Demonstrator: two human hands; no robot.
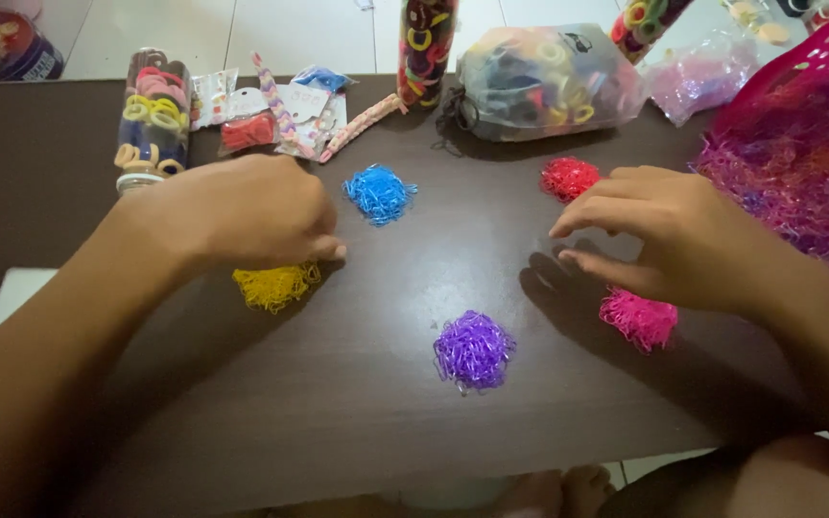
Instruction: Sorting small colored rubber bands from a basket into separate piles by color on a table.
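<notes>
Risk of mixing colours: left hand (247, 213) resting partly over the yellow pile (276, 285) of tiny elastic bands, fingers curled and pressed together, possibly pinching a band, though not visible; a careless drag likely to scatter bands toward the blue pile (379, 193). Right hand (669, 235) hovering palm down over the dark table (357, 403), fingers loosely spread, nothing gripped, between the red pile (569, 177) and the pink pile (638, 319). Purple pile (473, 350) lying apart, nearer the viewer.
</notes>
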